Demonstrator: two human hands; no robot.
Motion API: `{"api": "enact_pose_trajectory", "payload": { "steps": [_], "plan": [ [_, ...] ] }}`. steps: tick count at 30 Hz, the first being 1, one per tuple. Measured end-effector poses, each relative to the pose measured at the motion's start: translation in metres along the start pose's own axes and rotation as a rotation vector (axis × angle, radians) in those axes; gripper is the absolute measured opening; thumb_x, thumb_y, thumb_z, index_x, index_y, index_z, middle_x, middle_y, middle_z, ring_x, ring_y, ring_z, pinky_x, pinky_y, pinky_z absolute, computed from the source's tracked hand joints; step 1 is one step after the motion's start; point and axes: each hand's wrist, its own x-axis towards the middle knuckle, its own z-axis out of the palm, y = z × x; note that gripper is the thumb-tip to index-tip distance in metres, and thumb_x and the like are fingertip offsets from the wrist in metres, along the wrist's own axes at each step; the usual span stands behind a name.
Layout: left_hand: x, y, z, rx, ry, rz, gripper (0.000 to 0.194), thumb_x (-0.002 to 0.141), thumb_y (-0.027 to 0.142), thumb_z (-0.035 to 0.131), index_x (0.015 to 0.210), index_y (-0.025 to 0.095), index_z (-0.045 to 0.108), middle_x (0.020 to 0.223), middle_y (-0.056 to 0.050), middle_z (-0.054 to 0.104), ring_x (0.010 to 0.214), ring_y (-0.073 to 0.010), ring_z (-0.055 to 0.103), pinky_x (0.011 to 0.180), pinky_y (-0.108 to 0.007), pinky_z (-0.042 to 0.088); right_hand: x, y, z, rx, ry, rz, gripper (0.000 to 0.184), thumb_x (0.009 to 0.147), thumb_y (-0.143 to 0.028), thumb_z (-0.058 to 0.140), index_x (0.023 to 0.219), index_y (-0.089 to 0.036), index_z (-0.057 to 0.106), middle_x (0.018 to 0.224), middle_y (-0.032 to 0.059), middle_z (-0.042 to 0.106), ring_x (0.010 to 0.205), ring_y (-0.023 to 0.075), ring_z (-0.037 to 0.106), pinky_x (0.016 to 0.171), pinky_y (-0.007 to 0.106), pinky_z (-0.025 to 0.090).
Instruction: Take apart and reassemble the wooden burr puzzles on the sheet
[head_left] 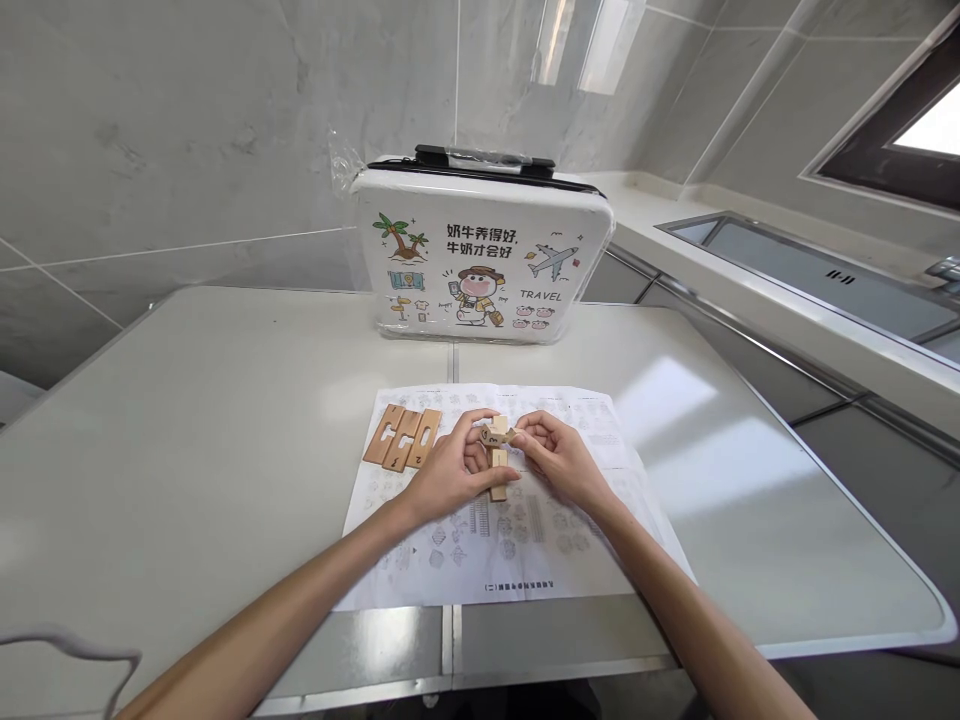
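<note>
At lower center, the fingers of the left hand grip pale wooden pieces, and the right hand touches them from the right. Three flat brown plates with cutouts lie to the left, on a printed sheet spread over the surface. A white cartoon-printed case stands upright at upper center; a dark-framed window shows at upper right.

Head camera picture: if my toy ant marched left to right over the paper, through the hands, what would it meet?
Three flat cut-out wooden puzzle pieces, left hand, pale wooden puzzle blocks, right hand.
</note>
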Motion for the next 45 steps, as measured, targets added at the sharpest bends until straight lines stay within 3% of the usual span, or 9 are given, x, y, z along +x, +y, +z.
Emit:
{"api": "enact_pose_trajectory", "payload": {
  "steps": [6, 12, 20, 28, 31, 34, 37, 42, 45],
  "plan": [
    [-0.0002, -0.0004, 0.0009, -0.008, 0.053, 0.015, 0.084, 0.077, 0.054, 0.088, 0.145, 0.026, 0.047, 0.074, 0.007, 0.056, 0.062, -0.0122, 0.053, 0.063, -0.025, 0.045, -0.0002, -0.0033, -0.0039, 0.023, -0.08, 0.019, 0.039, 0.091, -0.06, 0.074, 0.1, -0.023, 0.065, 0.062, -0.0065, 0.048, 0.052, 0.0106, 0.039, 0.05, 0.026, 0.028],
    [-0.0003, -0.0021, 0.001, 0.009, 0.056, 0.037, 0.083, 0.08, 0.052, 0.086, 0.148, 0.027, 0.044, 0.072, 0.008, 0.055, 0.063, -0.0124, 0.053, 0.064, -0.025, 0.045, -0.0003, -0.0036, -0.0044, -0.005, -0.063, 0.003, 0.038, 0.095, -0.06, 0.069, 0.102, -0.023, 0.064, 0.067, -0.0016, 0.063, 0.053, 0.0124, 0.047, 0.051, 0.027, 0.034],
    [-0.0019, -0.0001, -0.0003, 0.082, 0.043, 0.055, 0.084, 0.078, 0.054, 0.087, 0.148, 0.028, 0.049, 0.074, 0.006, 0.055, 0.066, -0.0149, 0.054, 0.064, -0.026, 0.044, -0.0008, -0.0049, -0.002, 0.049, -0.07, -0.023, 0.039, 0.095, -0.06, 0.069, 0.103, -0.023, 0.062, 0.074, -0.0009, 0.067, 0.052, 0.0116, 0.049, 0.052, 0.026, 0.037],
    [-0.0014, 0.0014, -0.0007, 0.11, 0.069, 0.059, 0.082, 0.076, 0.056, 0.088, 0.144, 0.027, 0.052, 0.1, -0.002, 0.066, 0.065, -0.0131, 0.056, 0.064, -0.027, 0.047, -0.0033, -0.006, 0.0009, 0.032, -0.031, -0.052, 0.041, 0.093, -0.062, 0.071, 0.098, -0.022, 0.063, 0.073, -0.0004, 0.067, 0.05, 0.0115, 0.05, 0.051, 0.027, 0.041],
    [-0.0019, 0.0021, -0.0004, 0.158, 0.064, 0.051, 0.08, 0.076, 0.057, 0.088, 0.142, 0.027, 0.054, 0.087, 0.001, 0.064, 0.062, -0.0138, 0.054, 0.062, -0.027, 0.045, -0.0043, -0.005, 0.0026, 0.022, -0.006, -0.076, 0.039, 0.093, -0.06, 0.072, 0.098, -0.022, 0.064, 0.071, -0.0006, 0.067, 0.05, 0.0117, 0.051, 0.052, 0.027, 0.043],
    [-0.0029, 0.0027, -0.0004, 0.209, 0.05, 0.055, 0.079, 0.076, 0.058, 0.087, 0.14, 0.027, 0.054, 0.067, 0.007, 0.053, 0.061, -0.0161, 0.052, 0.06, -0.026, 0.043, -0.0041, -0.0045, 0.0033, 0.045, 0.001, -0.062, 0.038, 0.093, -0.059, 0.073, 0.096, -0.022, 0.063, 0.069, -0.001, 0.067, 0.048, 0.0113, 0.051, 0.05, 0.027, 0.043],
    [-0.0041, 0.003, -0.0007, 0.242, 0.048, 0.077, 0.079, 0.077, 0.06, 0.086, 0.141, 0.027, 0.054, 0.066, 0.008, 0.052, 0.061, -0.0167, 0.052, 0.061, -0.027, 0.043, -0.0027, -0.005, 0.0031, 0.089, -0.009, -0.02, 0.04, 0.093, -0.06, 0.073, 0.088, -0.022, 0.061, 0.066, -0.001, 0.069, 0.045, 0.0109, 0.052, 0.047, 0.025, 0.04],
    [-0.0059, 0.0039, 0.0002, 0.297, 0.038, 0.138, 0.066, 0.086, 0.062, 0.076, 0.139, 0.028, 0.057, 0.089, 0.0, 0.068, 0.07, -0.0171, 0.059, 0.069, -0.029, 0.047, -0.0004, -0.0038, 0.0016, 0.128, -0.032, 0.07, 0.046, 0.093, -0.065, 0.07, 0.079, -0.023, 0.055, 0.054, -0.0034, 0.062, 0.04, 0.0118, 0.048, 0.045, 0.026, 0.036],
    [-0.0055, 0.0037, 0.0016, 0.295, 0.051, 0.154, 0.048, 0.1, 0.059, 0.059, 0.135, 0.026, 0.06, 0.085, 0.0, 0.067, 0.068, -0.0163, 0.057, 0.068, -0.029, 0.046, -0.0007, -0.0034, 0.0013, 0.135, -0.06, 0.087, 0.046, 0.094, -0.066, 0.068, 0.081, -0.024, 0.055, 0.054, -0.004, 0.061, 0.041, 0.0124, 0.048, 0.047, 0.026, 0.037]
  ]
}}
